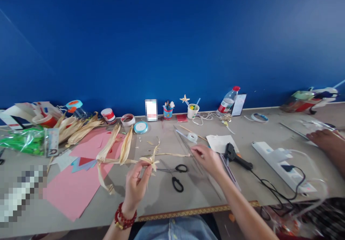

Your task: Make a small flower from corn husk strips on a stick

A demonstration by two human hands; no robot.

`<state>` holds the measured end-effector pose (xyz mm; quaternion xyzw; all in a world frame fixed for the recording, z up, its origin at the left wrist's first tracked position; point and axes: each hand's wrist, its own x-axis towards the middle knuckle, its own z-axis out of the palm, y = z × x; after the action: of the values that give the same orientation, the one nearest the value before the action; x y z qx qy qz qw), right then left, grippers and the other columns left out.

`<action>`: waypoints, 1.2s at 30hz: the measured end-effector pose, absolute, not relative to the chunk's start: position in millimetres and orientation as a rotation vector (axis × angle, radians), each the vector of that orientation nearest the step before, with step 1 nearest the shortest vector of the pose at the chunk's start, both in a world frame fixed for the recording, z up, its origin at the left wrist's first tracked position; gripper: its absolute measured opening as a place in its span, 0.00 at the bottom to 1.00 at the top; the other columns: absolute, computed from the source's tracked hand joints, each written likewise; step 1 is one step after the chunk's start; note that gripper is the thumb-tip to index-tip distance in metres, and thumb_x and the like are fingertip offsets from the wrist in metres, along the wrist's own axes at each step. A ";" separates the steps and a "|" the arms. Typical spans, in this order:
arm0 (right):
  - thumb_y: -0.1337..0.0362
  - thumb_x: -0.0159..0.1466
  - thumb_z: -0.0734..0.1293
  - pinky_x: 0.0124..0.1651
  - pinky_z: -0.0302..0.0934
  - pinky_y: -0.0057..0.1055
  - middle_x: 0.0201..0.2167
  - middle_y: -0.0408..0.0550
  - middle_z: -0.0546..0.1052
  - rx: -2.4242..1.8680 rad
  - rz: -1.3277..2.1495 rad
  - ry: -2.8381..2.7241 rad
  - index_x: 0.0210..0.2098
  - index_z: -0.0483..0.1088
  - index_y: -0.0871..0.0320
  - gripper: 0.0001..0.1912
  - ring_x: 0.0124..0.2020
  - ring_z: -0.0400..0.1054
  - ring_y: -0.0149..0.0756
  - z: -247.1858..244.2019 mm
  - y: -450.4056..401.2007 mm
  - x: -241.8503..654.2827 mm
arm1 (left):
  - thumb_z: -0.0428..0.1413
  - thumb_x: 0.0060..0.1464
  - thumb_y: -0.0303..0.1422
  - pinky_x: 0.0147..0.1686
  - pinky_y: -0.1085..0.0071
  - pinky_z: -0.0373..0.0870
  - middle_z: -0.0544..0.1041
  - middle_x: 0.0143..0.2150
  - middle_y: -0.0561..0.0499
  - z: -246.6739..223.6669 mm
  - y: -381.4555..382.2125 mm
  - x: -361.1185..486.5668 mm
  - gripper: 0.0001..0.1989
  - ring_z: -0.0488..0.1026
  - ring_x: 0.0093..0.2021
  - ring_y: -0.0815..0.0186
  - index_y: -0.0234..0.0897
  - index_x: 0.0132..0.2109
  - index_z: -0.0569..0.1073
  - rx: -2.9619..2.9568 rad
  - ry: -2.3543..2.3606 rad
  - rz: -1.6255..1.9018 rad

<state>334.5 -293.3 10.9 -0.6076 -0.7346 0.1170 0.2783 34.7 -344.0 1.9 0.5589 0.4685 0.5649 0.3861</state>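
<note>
My left hand (137, 182), with a red bead bracelet at its wrist, pinches a pale star-shaped flower (152, 162) that looks made of dried corn husk. My right hand (208, 158) is closed with its fingertips together over several thin wires (199, 166); what it grips is hidden. A narrow husk strip (171, 154) stretches between the two hands, its right end close to my right fingertips. Black-handled scissors (176, 177) lie between my hands, blades toward the flower. Dried corn husks (109, 144) lie left of the flower.
Pink paper sheets (78, 189) cover the left side. A black glue gun (237, 157) and a white power strip (280, 166) with cables stand right. Cups, tape rolls, a water bottle (228, 101) and phones line the blue partition (172, 45). Another person's hand (325, 139) rests far right.
</note>
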 end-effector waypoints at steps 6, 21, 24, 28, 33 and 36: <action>0.67 0.67 0.63 0.44 0.64 0.34 0.42 0.55 0.79 -2.049 0.233 -2.006 0.38 0.77 0.58 0.09 0.44 0.73 0.45 19.5 -197.1 374.5 | 0.57 0.60 0.37 0.43 0.68 0.73 0.79 0.34 0.46 7.4 -342.4 45.4 0.08 0.77 0.37 0.60 0.38 0.37 0.77 1.500 1.104 1.422; 0.67 0.64 0.61 0.30 0.54 0.29 0.33 0.50 0.79 -2.009 0.092 -2.214 0.38 0.73 0.58 0.08 0.32 0.71 0.39 24.5 -173.5 383.4 | 0.52 0.63 0.30 0.44 0.67 0.71 0.77 0.35 0.47 23.2 -343.8 48.9 0.06 0.76 0.43 0.61 0.38 0.38 0.73 1.765 1.082 1.444; 0.67 0.66 0.59 0.36 0.57 0.31 0.39 0.52 0.79 -1.784 0.006 -2.217 0.45 0.71 0.57 0.12 0.37 0.71 0.40 42.6 -197.0 363.8 | 0.52 0.62 0.28 0.50 0.64 0.70 0.78 0.34 0.48 26.3 -342.3 50.8 0.06 0.77 0.46 0.60 0.39 0.38 0.73 1.836 1.098 1.469; 0.66 0.70 0.56 0.40 0.59 0.33 0.43 0.55 0.76 -1.331 0.024 -2.120 0.48 0.68 0.59 0.13 0.40 0.70 0.42 73.4 -241.8 323.9 | 0.53 0.61 0.26 0.55 0.61 0.69 0.79 0.35 0.50 28.8 -339.9 52.8 0.05 0.78 0.44 0.62 0.39 0.38 0.73 1.881 1.086 1.502; 0.61 0.72 0.57 0.34 0.58 0.28 0.32 0.45 0.74 -1.110 0.816 -2.123 0.45 0.69 0.55 0.10 0.31 0.67 0.34 97.0 -301.4 280.1 | 0.53 0.61 0.25 0.61 0.57 0.64 0.80 0.37 0.50 33.5 -341.9 53.1 0.07 0.77 0.42 0.64 0.39 0.38 0.74 1.967 1.117 1.471; 0.60 0.73 0.56 0.34 0.56 0.27 0.30 0.43 0.72 -1.124 0.976 -2.059 0.45 0.69 0.55 0.12 0.30 0.65 0.33 102.1 -320.5 270.3 | 0.52 0.61 0.24 0.62 0.54 0.60 0.80 0.37 0.50 37.9 -344.2 52.6 0.07 0.77 0.42 0.64 0.39 0.38 0.73 2.036 1.103 1.445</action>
<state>270.3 -320.5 102.1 -0.4226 -0.7741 0.3669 0.2959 52.6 -344.2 37.9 0.7301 0.3955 0.5181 0.2049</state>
